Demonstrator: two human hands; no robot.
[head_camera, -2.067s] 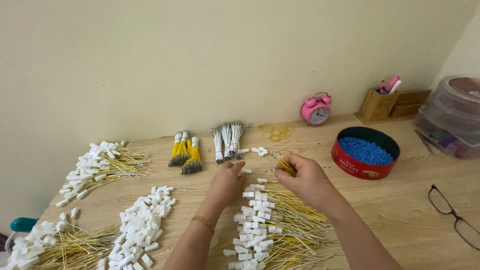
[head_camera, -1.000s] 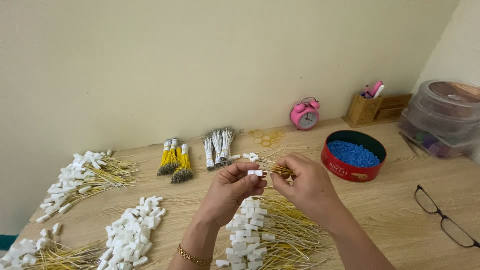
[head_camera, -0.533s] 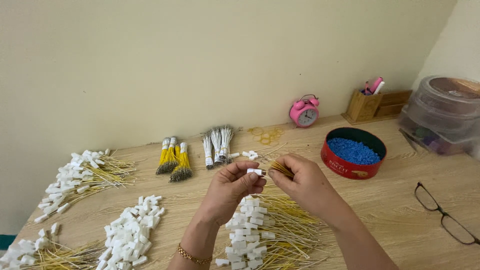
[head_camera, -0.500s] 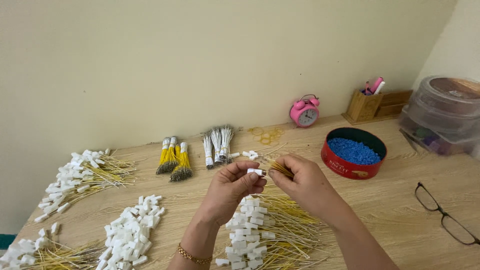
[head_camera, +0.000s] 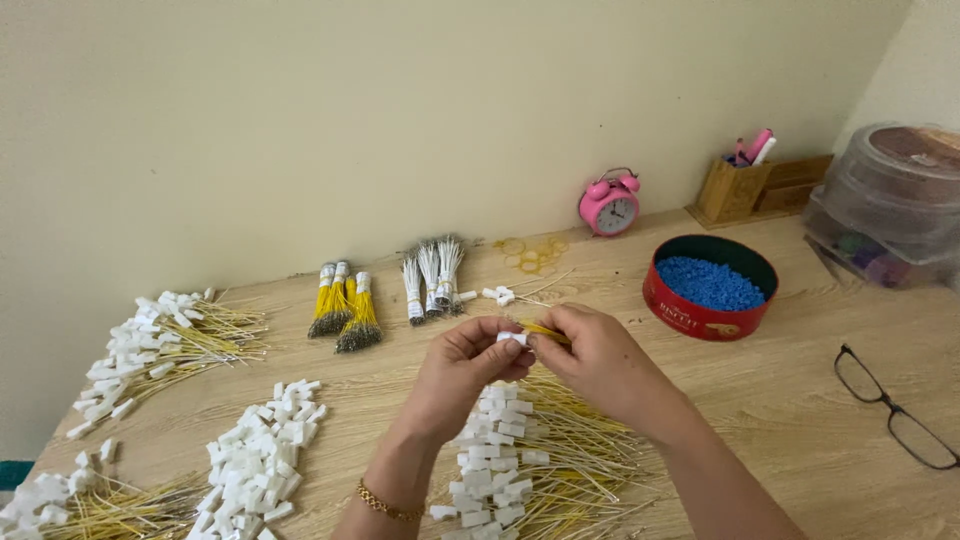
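Across the table (head_camera: 800, 400) lie finished heaps: wired plugs (head_camera: 150, 345) far left, another pile (head_camera: 540, 460) under the hands, with loose plugs (head_camera: 265, 455) between and bundled wires (head_camera: 345, 305) beyond, so much seems left. Nothing blocks the work; a red tin (head_camera: 700, 315), pink clock (head_camera: 610, 203) and glasses (head_camera: 895, 415) sit aside. Left hand (head_camera: 465, 375) pinches a white plug (head_camera: 512, 339); right hand (head_camera: 600, 360) grasps a yellow wire (head_camera: 545, 330) at it.
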